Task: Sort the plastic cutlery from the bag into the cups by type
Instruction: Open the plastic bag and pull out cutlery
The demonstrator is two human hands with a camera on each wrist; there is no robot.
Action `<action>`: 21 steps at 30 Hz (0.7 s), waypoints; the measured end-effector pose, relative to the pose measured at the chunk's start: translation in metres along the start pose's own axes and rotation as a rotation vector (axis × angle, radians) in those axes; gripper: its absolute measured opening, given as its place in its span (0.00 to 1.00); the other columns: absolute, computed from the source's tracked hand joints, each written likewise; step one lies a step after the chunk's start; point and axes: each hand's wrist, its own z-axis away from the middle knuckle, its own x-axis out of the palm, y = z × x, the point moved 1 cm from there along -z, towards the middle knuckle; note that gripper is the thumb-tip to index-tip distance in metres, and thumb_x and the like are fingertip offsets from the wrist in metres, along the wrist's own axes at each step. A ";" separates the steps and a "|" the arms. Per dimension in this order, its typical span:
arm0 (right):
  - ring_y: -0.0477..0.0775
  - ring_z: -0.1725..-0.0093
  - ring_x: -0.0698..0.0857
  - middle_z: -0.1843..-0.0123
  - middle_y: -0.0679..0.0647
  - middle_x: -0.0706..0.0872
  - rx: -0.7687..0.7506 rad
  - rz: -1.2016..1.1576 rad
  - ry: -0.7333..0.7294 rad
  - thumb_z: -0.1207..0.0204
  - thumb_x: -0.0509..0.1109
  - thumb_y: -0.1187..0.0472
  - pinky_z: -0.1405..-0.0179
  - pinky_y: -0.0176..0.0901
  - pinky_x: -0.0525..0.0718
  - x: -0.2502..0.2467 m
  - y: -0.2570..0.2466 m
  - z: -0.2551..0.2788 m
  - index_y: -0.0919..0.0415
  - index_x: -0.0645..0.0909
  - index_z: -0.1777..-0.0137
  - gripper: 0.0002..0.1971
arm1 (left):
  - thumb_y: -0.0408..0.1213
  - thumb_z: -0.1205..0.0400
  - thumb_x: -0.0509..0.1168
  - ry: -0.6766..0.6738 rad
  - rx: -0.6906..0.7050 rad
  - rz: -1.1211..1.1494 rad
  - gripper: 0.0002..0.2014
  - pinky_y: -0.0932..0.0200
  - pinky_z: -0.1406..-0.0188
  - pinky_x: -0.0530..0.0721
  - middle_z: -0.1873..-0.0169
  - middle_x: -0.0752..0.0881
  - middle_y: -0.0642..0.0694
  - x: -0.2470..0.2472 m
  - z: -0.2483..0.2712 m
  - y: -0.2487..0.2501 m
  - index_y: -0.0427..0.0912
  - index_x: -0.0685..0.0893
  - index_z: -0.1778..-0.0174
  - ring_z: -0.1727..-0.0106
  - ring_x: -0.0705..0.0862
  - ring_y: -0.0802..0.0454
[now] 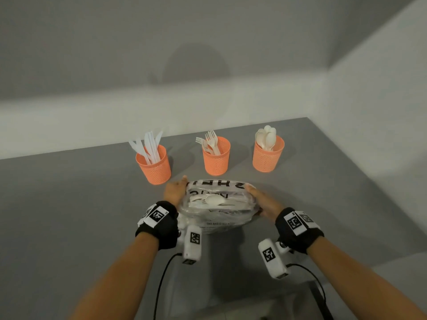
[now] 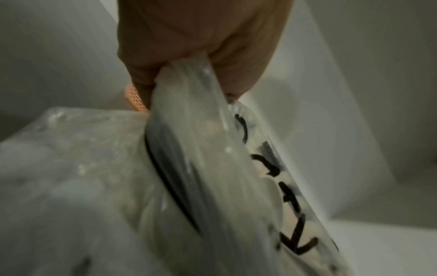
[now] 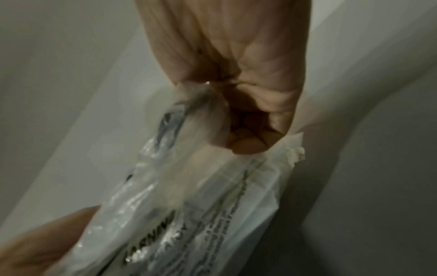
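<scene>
While our left hand (image 1: 173, 190) and right hand (image 1: 263, 202) each pinch an edge of one clear bag (image 1: 217, 204) of cutlery, three orange cups (image 1: 216, 155) stand beyond on the grey table (image 1: 69, 204): knives, forks, spoons.

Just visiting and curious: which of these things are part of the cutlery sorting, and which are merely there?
Part of the job:
- clear plastic bag, gripped by left hand and right hand
- knife cup
- fork cup
- spoon cup

Merely there:
- grey table
- wrist cameras
</scene>
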 end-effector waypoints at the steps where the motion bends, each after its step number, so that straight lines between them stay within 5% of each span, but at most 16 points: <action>1: 0.62 0.44 0.85 0.44 0.63 0.87 -0.019 0.066 0.022 0.21 0.59 0.39 0.39 0.51 0.82 -0.002 -0.002 0.001 0.65 0.80 0.35 0.30 | 0.40 0.15 0.57 -0.008 -0.008 -0.030 0.20 0.53 0.57 0.74 0.71 0.78 0.38 0.000 -0.002 0.001 0.35 0.76 0.72 0.66 0.74 0.45; 4: 0.53 0.63 0.87 0.54 0.61 0.87 -0.009 0.189 -0.013 0.20 0.59 0.43 0.69 0.36 0.85 -0.009 0.000 0.005 0.69 0.80 0.38 0.28 | 0.36 0.16 0.58 0.005 -0.044 -0.175 0.22 0.55 0.57 0.72 0.70 0.78 0.37 0.000 -0.003 -0.005 0.36 0.73 0.78 0.63 0.76 0.43; 6: 0.48 0.72 0.86 0.58 0.60 0.85 0.043 0.166 -0.067 0.18 0.60 0.47 0.78 0.34 0.82 -0.013 0.001 0.009 0.68 0.78 0.37 0.24 | 0.38 0.15 0.56 0.025 -0.042 -0.225 0.18 0.52 0.54 0.75 0.61 0.82 0.31 -0.001 0.000 -0.008 0.31 0.79 0.67 0.57 0.81 0.38; 9: 0.57 0.57 0.86 0.52 0.61 0.83 -0.196 0.392 0.145 0.20 0.64 0.52 0.57 0.44 0.83 -0.020 0.000 0.004 0.68 0.77 0.44 0.17 | 0.40 0.16 0.57 0.093 0.125 -0.234 0.14 0.46 0.46 0.79 0.47 0.82 0.32 -0.005 0.012 -0.003 0.32 0.73 0.42 0.48 0.83 0.35; 11: 0.54 0.49 0.78 0.50 0.54 0.78 -0.505 0.537 0.303 0.24 0.70 0.56 0.51 0.44 0.74 -0.016 -0.008 0.009 0.62 0.77 0.51 0.10 | 0.38 0.18 0.62 0.082 0.313 -0.313 0.10 0.53 0.47 0.77 0.45 0.76 0.42 -0.008 0.025 0.003 0.38 0.74 0.45 0.51 0.79 0.45; 13: 0.53 0.42 0.74 0.46 0.53 0.75 -0.656 0.747 0.240 0.27 0.72 0.55 0.49 0.42 0.69 0.001 -0.015 0.016 0.57 0.77 0.56 0.08 | 0.36 0.21 0.66 0.012 0.401 -0.462 0.07 0.56 0.44 0.74 0.45 0.71 0.45 -0.009 0.036 0.004 0.41 0.78 0.50 0.49 0.75 0.48; 15: 0.56 0.36 0.74 0.41 0.57 0.76 -0.601 0.936 0.169 0.26 0.70 0.54 0.42 0.45 0.71 0.019 -0.016 0.012 0.58 0.82 0.56 0.07 | 0.37 0.22 0.66 -0.047 0.343 -0.601 0.09 0.56 0.39 0.73 0.40 0.71 0.42 -0.007 0.043 -0.001 0.41 0.81 0.47 0.43 0.77 0.42; 17: 0.60 0.39 0.77 0.42 0.59 0.78 -0.519 0.979 0.182 0.24 0.66 0.60 0.39 0.49 0.76 0.026 -0.015 0.006 0.59 0.85 0.53 0.06 | 0.37 0.21 0.65 -0.091 0.222 -0.682 0.15 0.54 0.37 0.73 0.35 0.71 0.38 -0.005 0.047 -0.006 0.40 0.79 0.40 0.40 0.79 0.38; 21: 0.63 0.33 0.77 0.33 0.61 0.78 -0.370 0.947 0.131 0.27 0.61 0.73 0.33 0.49 0.74 0.022 -0.007 0.009 0.58 0.78 0.33 0.23 | 0.31 0.24 0.67 -0.169 0.128 -0.714 0.22 0.51 0.37 0.75 0.35 0.71 0.36 -0.005 0.050 -0.006 0.38 0.73 0.34 0.39 0.79 0.36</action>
